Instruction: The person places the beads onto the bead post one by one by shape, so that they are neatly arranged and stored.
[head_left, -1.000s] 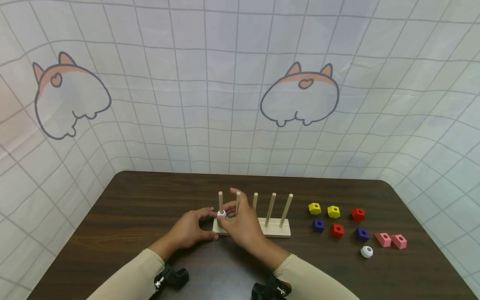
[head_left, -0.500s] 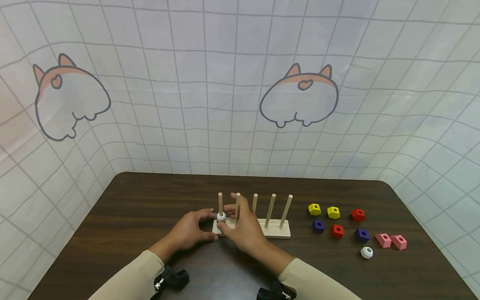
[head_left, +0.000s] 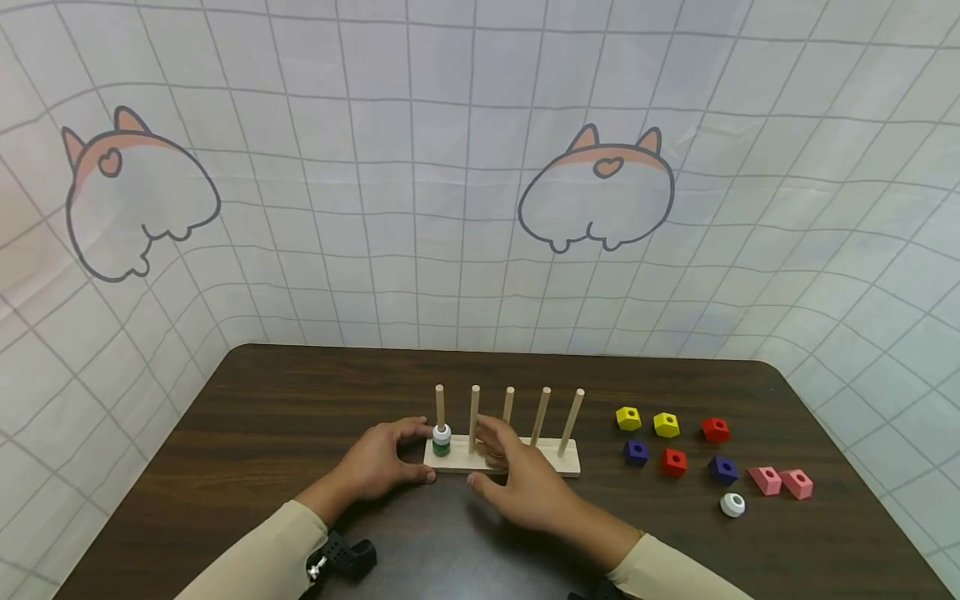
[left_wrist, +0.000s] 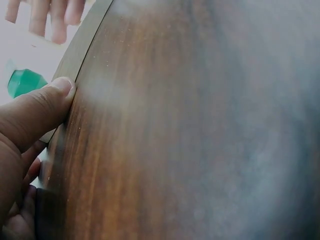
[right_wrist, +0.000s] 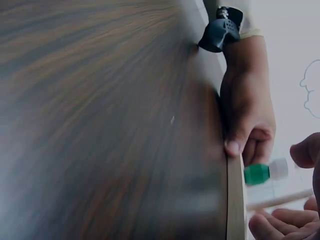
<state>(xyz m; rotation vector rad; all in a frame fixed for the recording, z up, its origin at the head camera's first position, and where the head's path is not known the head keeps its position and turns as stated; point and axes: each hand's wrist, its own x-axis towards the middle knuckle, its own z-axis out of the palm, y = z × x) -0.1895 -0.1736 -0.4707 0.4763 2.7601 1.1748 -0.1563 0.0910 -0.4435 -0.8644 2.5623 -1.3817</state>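
Note:
A wooden peg stand (head_left: 459,461) with several upright pegs stands mid-table. On its leftmost peg, a white bead (head_left: 442,432) sits above a green bead (head_left: 441,448). My left hand (head_left: 377,458) grips the left end of the stand; the left wrist view shows the thumb (left_wrist: 42,106) pressed on the front edge, other fingers partly hidden behind the end. My right hand (head_left: 528,487) hovers by the front of the stand with fingers loosely spread and nothing between them. In the right wrist view its fingertips are apart from the green bead (right_wrist: 257,174) and white bead (right_wrist: 278,169).
To the right lie loose beads: two yellow ones (head_left: 628,418), two red ones (head_left: 673,462), two dark blue ones (head_left: 636,452), two pink ones (head_left: 797,483) and a white one (head_left: 732,504). A patterned cloth (head_left: 450,208) hangs behind the dark wooden table (head_left: 315,375).
The white bead slid down the leftmost peg onto the green one. My right hand let go of it and moved right, toward the front. The left hand stayed put.

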